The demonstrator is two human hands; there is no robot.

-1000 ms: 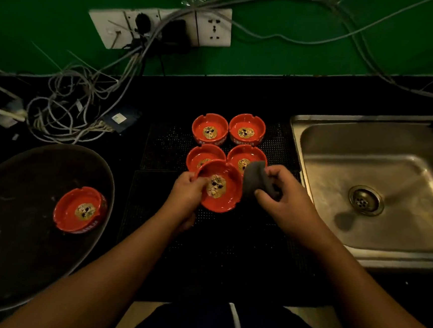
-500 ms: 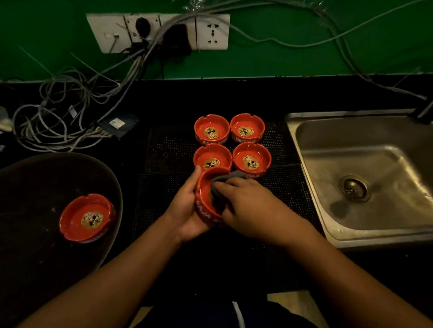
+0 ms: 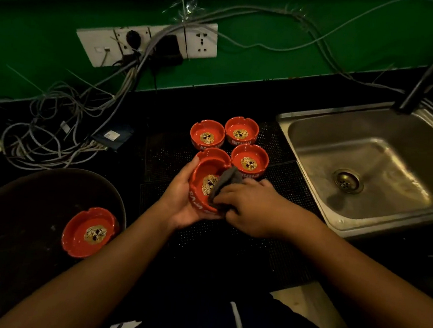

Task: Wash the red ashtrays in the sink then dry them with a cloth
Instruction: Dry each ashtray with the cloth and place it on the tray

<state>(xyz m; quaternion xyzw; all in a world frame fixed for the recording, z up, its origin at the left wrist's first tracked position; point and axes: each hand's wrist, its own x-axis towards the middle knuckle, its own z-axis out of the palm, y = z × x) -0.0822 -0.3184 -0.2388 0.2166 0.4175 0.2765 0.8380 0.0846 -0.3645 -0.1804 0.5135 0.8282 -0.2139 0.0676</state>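
Ashtrays in red are the work here, and one ashtray (image 3: 204, 169) sits tilted in the left hand (image 3: 181, 200), whose fingers and thumb curl round its rim and underside. It is held just above the dark mat (image 3: 163, 159) on the bench, left of the sink (image 3: 287, 123). The right hand (image 3: 248, 208) pinches a grey cloth (image 3: 222, 184) and presses it into the bowl at the near right side.

Four more ashtrays (image 3: 249, 161) stand grouped on the mat just beyond, one partly hidden behind the held one. Another lone ashtray (image 3: 89, 232) lies in a round tray (image 3: 9, 211) at the near left.

This looks like the drying step, since no water is running and the cloth is inside the bowl. The next move probably calls for turning the ashtray in the left hand so the cloth reaches the rest of the wall and the notched rim, then setting it down. Which of the others are already dry cannot be told.
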